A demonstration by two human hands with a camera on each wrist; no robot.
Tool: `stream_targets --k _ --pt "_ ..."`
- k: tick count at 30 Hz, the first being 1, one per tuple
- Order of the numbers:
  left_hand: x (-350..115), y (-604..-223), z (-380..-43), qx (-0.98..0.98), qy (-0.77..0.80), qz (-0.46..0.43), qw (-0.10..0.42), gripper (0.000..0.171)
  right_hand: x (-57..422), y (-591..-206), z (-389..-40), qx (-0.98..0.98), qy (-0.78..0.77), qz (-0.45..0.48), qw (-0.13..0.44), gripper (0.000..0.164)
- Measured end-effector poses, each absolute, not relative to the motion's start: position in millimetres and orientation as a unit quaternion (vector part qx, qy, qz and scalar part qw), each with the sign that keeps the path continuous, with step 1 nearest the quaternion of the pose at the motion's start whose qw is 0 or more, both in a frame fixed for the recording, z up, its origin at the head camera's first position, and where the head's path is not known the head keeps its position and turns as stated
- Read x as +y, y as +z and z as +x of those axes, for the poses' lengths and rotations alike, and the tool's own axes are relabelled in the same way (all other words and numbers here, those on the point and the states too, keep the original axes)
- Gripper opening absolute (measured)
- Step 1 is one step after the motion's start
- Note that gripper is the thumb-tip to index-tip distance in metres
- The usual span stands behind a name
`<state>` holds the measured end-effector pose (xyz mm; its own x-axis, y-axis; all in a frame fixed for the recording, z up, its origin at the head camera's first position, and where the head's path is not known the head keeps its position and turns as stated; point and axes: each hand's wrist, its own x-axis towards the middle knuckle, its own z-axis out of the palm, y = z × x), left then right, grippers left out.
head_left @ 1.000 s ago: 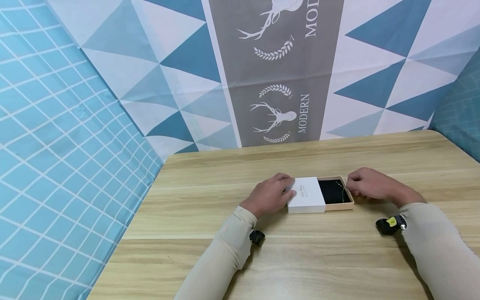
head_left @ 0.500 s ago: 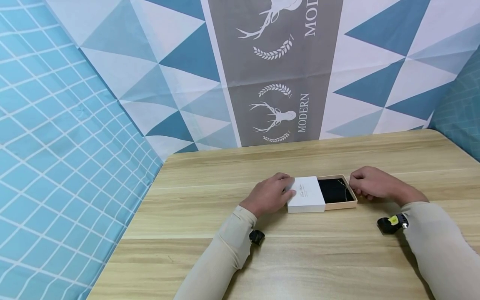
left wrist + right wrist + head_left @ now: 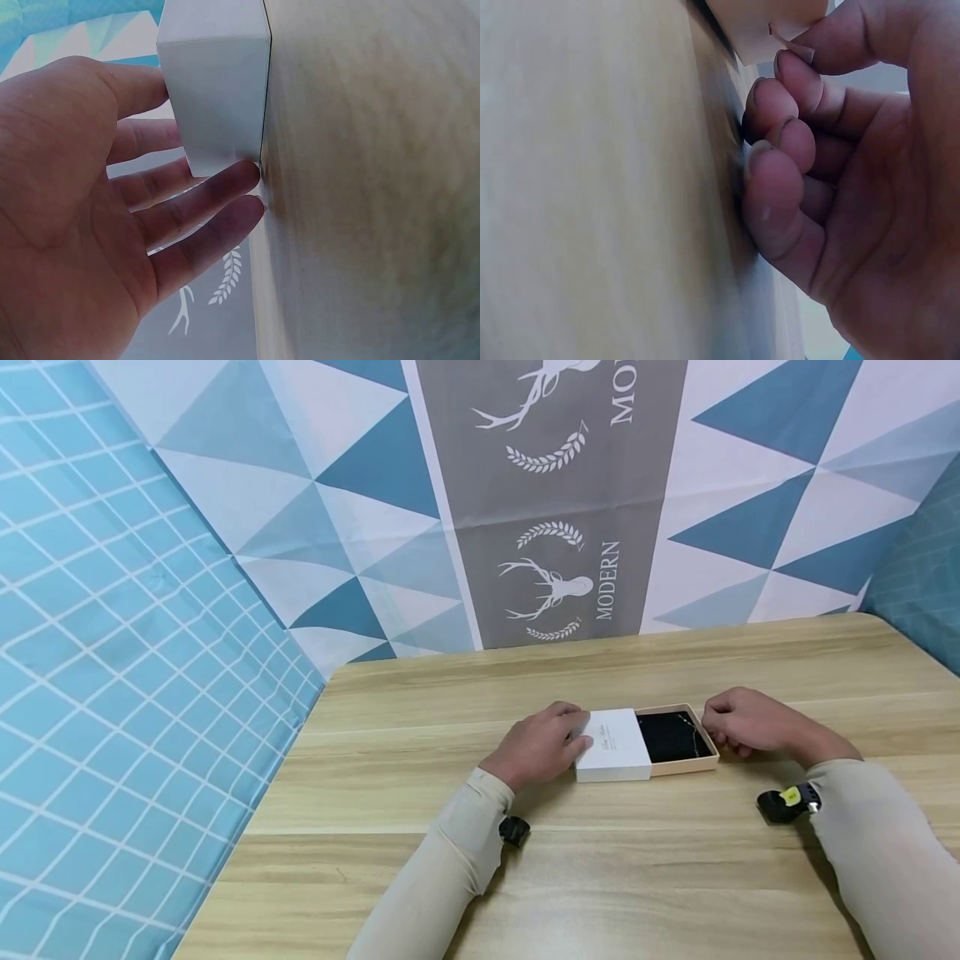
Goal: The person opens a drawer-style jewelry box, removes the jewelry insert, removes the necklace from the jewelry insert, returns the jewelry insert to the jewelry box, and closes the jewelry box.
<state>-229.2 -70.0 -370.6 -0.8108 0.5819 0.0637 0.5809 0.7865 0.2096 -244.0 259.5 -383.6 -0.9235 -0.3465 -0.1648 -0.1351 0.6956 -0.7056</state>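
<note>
Currently | 1 left hand (image 3: 540,747), fingers clamped on 1 white cover (image 3: 613,745) lying on 1 tabletop (image 3: 600,877) | 1 tray (image 3: 682,767) jutting rightward from it, 1 black pad (image 3: 663,739), 1 chain (image 3: 688,727) inside | 1 right hand (image 3: 753,722), fingers pinching 1 tab (image 3: 804,53)

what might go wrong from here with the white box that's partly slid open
The small pale tab, pinched by the right hand, might slip or tear away. The peach-coloured cardboard drawer could jerk out of the white cardboard sleeve if pulled too hard. The thin gold-coloured chain lies on a black pad in the exposed part, so a jolt might shift it.
</note>
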Motion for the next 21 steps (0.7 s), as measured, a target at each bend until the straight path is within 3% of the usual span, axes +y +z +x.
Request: stream_targets --k 21 --pt "-69.5 -370.8 -228.6 0.945 0.111 0.307 0.000 0.046 263.0 -383.5 -243.7 0.914 -0.362 -0.124 0.136 0.023"
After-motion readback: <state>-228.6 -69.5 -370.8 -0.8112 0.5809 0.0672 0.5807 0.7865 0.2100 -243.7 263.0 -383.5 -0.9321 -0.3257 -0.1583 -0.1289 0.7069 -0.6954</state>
